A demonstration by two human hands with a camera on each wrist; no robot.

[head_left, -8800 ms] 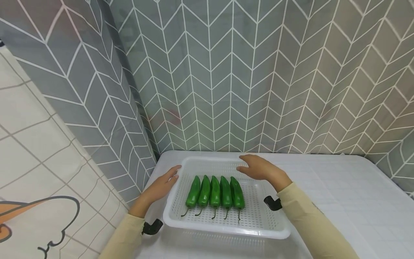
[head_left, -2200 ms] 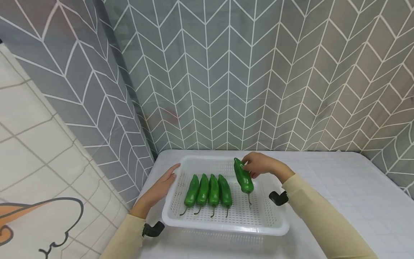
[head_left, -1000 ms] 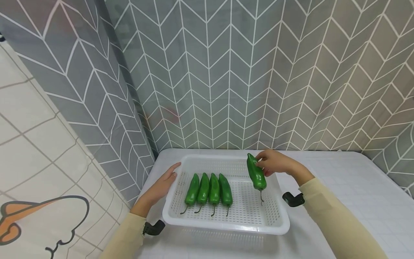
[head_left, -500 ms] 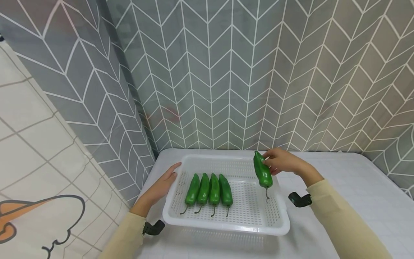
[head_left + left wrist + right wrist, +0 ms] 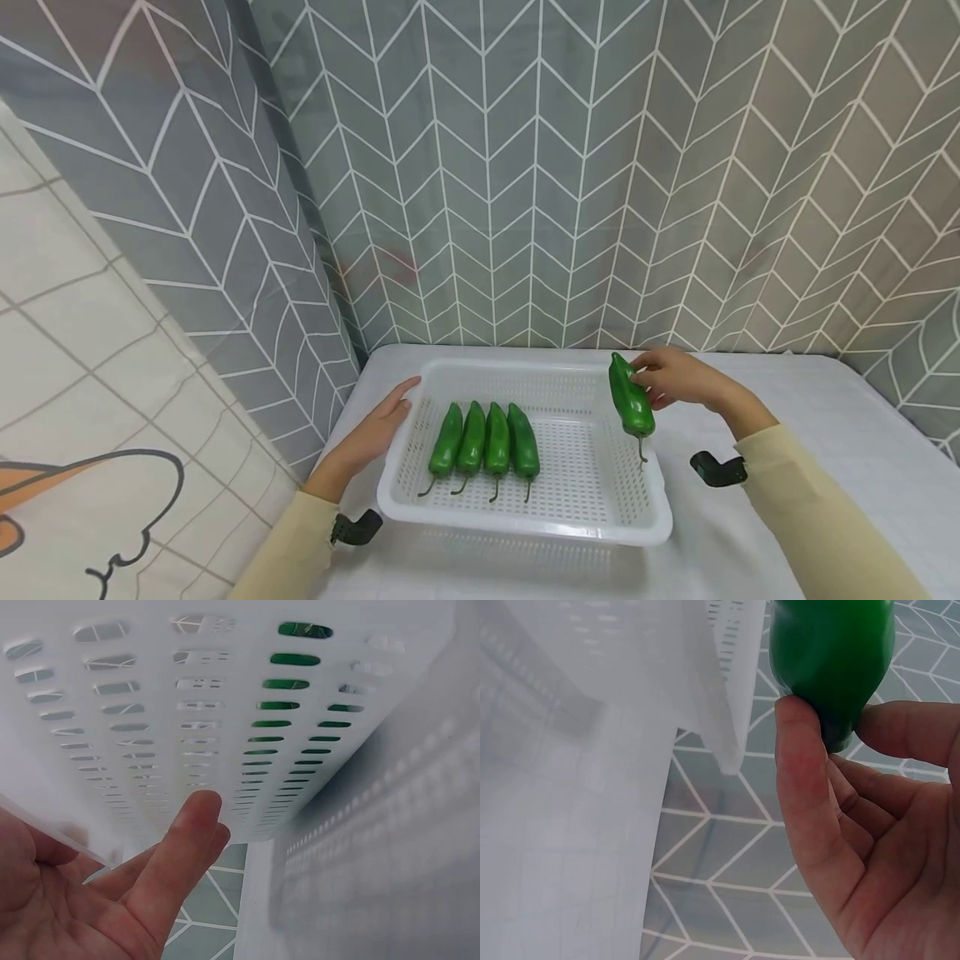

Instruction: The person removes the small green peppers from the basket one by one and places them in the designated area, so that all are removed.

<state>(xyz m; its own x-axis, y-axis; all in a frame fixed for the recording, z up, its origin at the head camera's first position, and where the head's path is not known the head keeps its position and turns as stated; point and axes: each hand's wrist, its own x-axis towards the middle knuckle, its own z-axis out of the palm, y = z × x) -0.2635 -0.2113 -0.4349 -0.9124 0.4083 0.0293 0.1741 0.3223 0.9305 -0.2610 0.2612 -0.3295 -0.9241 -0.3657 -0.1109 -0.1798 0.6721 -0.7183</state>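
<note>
A white perforated basket (image 5: 517, 521) sits on the white table, with several green peppers (image 5: 485, 440) lying side by side in its left half, stems toward me. My right hand (image 5: 675, 377) pinches another green pepper (image 5: 630, 402) by its tip and holds it in the air over the basket's right rim, stem hanging down. In the right wrist view the thumb and fingers (image 5: 810, 795) clasp the pepper (image 5: 832, 652) beside the basket wall (image 5: 727, 682). My left hand (image 5: 382, 421) rests with straight fingers against the basket's left side (image 5: 225, 712); the fingers (image 5: 176, 855) lie along the slotted wall.
The table (image 5: 810, 417) is covered in a white gridded cloth and stretches to the right of the basket. A grey chevron curtain (image 5: 562, 183) hangs close behind the table and along its left side. A cream checked cloth (image 5: 82, 417) hangs at the far left.
My right hand picked the rightmost pepper out of the row and has carried it rightward, from over the basket's middle to over its right rim. The left hand stayed at the basket's side.
</note>
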